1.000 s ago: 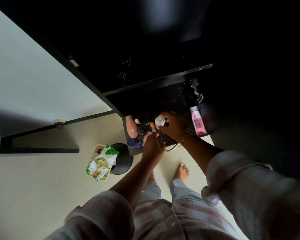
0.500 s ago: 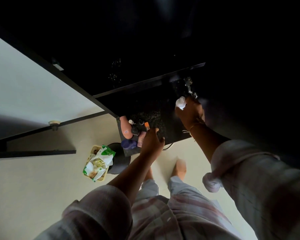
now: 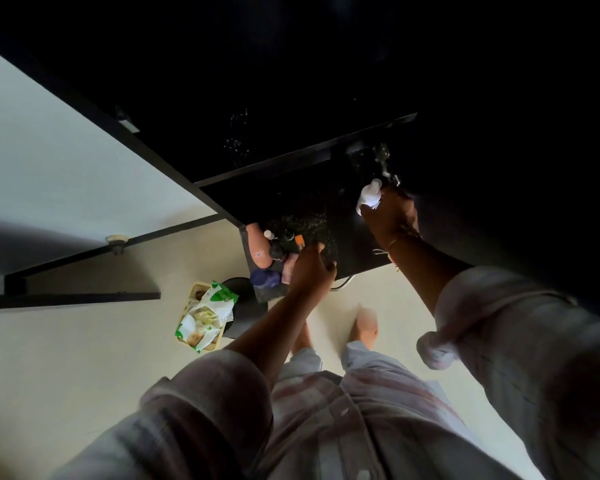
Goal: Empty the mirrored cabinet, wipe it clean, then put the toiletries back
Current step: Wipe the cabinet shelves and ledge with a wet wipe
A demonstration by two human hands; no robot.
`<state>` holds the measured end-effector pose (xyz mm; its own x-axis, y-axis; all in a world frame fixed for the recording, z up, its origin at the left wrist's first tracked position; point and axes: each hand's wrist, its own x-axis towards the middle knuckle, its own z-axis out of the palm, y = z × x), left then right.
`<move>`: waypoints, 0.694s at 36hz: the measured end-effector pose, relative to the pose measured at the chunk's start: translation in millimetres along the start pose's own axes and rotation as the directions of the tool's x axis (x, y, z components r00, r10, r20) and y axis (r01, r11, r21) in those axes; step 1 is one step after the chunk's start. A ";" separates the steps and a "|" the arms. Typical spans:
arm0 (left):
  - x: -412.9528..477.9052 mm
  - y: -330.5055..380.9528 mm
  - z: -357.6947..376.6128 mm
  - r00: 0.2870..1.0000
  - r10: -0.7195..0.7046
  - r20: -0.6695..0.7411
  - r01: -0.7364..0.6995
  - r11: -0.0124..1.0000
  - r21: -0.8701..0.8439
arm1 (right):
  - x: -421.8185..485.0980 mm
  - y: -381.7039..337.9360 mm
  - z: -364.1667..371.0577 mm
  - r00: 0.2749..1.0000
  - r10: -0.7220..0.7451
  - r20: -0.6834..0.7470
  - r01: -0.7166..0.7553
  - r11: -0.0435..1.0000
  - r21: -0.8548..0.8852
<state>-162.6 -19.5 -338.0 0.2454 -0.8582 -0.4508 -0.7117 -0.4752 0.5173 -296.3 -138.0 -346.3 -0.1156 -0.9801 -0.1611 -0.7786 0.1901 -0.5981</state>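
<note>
My right hand (image 3: 390,220) grips a small white bottle (image 3: 369,197) and holds it up by the dark cabinet's metal hinge (image 3: 381,155). Below lies a dark speckled counter (image 3: 354,237). At its left end stand a peach bottle (image 3: 258,245), an orange-capped item (image 3: 299,240), small dark bottles (image 3: 277,251), a pink tube (image 3: 289,268) and a blue jar (image 3: 265,278). My left hand (image 3: 309,271) hovers at these toiletries with curled fingers, beside the pink tube. Whether it grips anything is hidden. The cabinet interior is too dark to read.
A dark shelf edge (image 3: 291,161) runs above the counter. On the pale floor stand a basket of green-and-white packets (image 3: 205,315) and a round black object (image 3: 246,306) beside it. My bare feet (image 3: 366,323) are just below the counter's front edge.
My right hand lifted the white bottle off the counter's cluster and carried it up and right to the cabinet hinge. My left hand stayed at the toiletries.
</note>
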 end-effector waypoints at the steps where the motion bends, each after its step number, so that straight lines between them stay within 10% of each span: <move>1: -0.9 -0.1 -1.2 1.000 0.006 0.003 -0.006 1.000 -0.008 | -2.9 -1.4 -1.0 0.999 -0.002 -0.032 0.002 1.000 0.002; 8: -21.6 -6.9 -10.3 0.985 0.163 -0.061 -0.167 0.984 -0.064 | -44.0 -10.7 3.8 0.990 0.133 -0.051 -0.133 0.991 0.000; 14: -58.3 -25.0 -42.9 0.884 0.402 -0.238 -0.402 0.914 0.049 | -86.4 -4.7 33.2 0.980 -0.022 0.200 0.051 0.989 -0.142; 25: -70.2 -102.1 -78.1 0.923 0.288 -0.255 -0.235 0.947 0.221 | -134.7 -27.2 102.8 0.883 0.115 0.456 -0.075 0.992 -0.104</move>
<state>-55.7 74.2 -302.3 0.1891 -0.9786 -0.0818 -0.8767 -0.2057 0.4348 -196.2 -5.3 -389.0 0.0894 -0.8176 -0.5688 -0.8278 0.2567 -0.4989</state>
